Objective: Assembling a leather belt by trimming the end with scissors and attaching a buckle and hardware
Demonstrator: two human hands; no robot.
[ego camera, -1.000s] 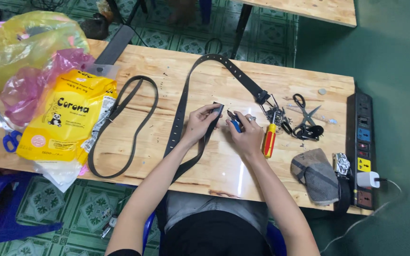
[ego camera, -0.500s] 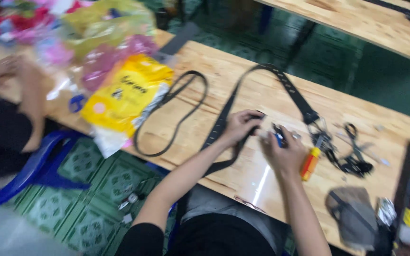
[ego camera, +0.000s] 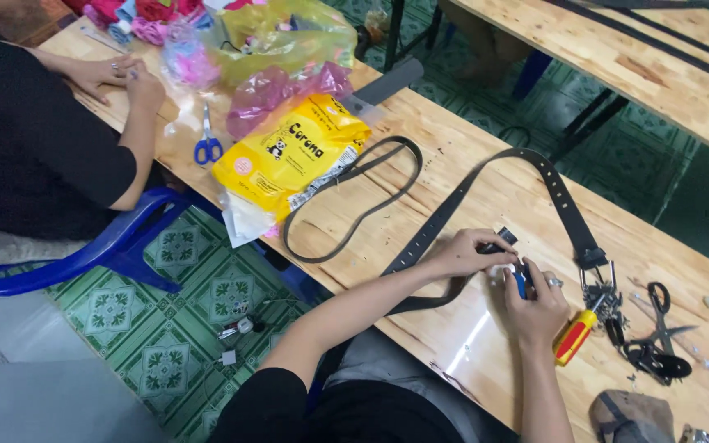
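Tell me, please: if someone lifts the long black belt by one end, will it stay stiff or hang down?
The black belt would probably droop: it already bends in a wide arc across the table. It seems light, being thin and flat. Rolling looks unlikely.

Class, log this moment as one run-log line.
left hand: holds belt | right hand: blue tool | nearby: screwdriver, scissors

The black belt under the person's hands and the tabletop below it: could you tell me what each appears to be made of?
The black belt looks like leather or a leather-like synthetic: a matte, flexible strap that loops flat, with punched holes along it and a metal buckle at one end. The tabletop looks like light plywood or pine board: visible grain, and a glossy patch of glare near the left hand and right hand suggests varnish.
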